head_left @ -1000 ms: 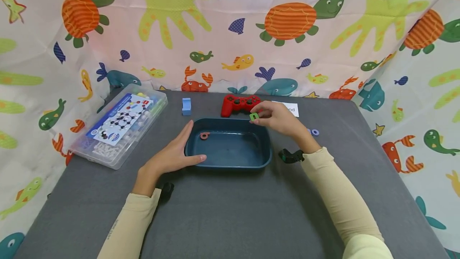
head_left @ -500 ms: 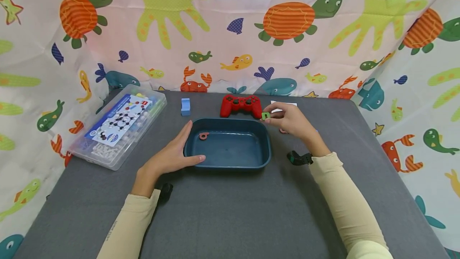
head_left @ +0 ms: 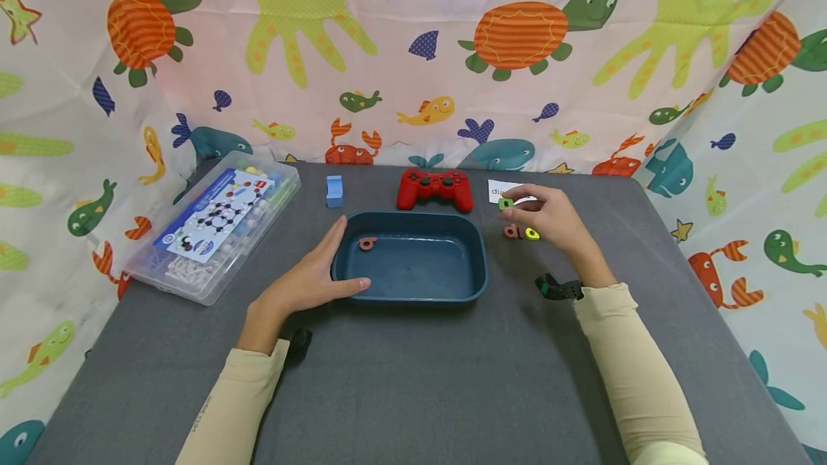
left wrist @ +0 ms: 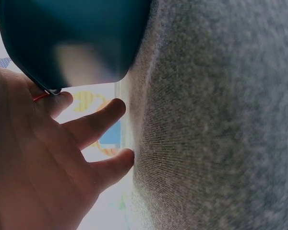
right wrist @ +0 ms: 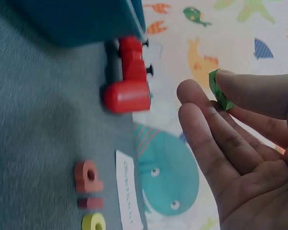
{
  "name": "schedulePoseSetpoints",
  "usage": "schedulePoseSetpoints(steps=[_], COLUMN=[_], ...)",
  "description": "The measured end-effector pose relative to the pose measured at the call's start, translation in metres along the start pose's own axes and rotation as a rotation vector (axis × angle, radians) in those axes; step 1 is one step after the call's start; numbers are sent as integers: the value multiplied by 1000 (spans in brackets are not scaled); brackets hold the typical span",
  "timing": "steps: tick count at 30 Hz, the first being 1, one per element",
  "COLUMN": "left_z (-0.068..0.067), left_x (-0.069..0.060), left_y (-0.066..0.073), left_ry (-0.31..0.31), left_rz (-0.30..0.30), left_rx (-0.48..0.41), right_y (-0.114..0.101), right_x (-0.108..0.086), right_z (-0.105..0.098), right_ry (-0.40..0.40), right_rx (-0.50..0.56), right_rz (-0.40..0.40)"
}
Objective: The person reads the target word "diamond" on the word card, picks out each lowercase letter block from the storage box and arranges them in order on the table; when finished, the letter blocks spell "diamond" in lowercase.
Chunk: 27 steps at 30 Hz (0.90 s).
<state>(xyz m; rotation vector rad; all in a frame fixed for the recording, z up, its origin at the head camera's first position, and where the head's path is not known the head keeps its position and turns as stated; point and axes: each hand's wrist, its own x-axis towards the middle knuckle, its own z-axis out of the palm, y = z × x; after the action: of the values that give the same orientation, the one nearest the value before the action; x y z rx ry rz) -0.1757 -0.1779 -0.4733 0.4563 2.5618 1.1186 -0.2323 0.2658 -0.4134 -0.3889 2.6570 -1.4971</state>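
My right hand (head_left: 545, 217) pinches a small green letter piece (head_left: 506, 204), shaped like an n, between thumb and fingertips. It is above the table right of the blue-grey tray (head_left: 420, 298), over a white printed card (head_left: 496, 191). Below the hand lie a brown letter d (right wrist: 89, 176), a thin dark-red bar (right wrist: 90, 202) and a yellow letter (head_left: 532, 234) in a row. My left hand (head_left: 310, 275) rests against the tray's left end, fingers straight and spread, thumb over the near rim. Inside the tray lies one brown ringed letter piece (head_left: 367, 243).
A red game controller (head_left: 434, 189) lies behind the tray. Farther left stand a light-blue block (head_left: 334, 191) and a clear plastic case (head_left: 216, 224) of small parts with a molecule picture. A patterned curtain (head_left: 388, 128) hangs along the table's back edge.
My right hand has moved right, from above the tray's right corner to over the card and letter row, still pinching the green letter. The left hand has stayed on the tray.
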Motion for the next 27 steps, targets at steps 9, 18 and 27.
schedulePoseSetpoints(steps=[9,18,27], left_z=[0,-1,0], left_x=[0,0,0], left_y=[0,2,0], left_ry=[-5,-3,-2], left_rz=[-4,-1,-6], left_rx=[10,4,8], right_y=[24,38,51], right_x=[-10,-17,-21], right_z=[-15,-28,-41], right_ry=[71,126,161], right_rx=[-78,-168,-187], right_rz=[35,56,113])
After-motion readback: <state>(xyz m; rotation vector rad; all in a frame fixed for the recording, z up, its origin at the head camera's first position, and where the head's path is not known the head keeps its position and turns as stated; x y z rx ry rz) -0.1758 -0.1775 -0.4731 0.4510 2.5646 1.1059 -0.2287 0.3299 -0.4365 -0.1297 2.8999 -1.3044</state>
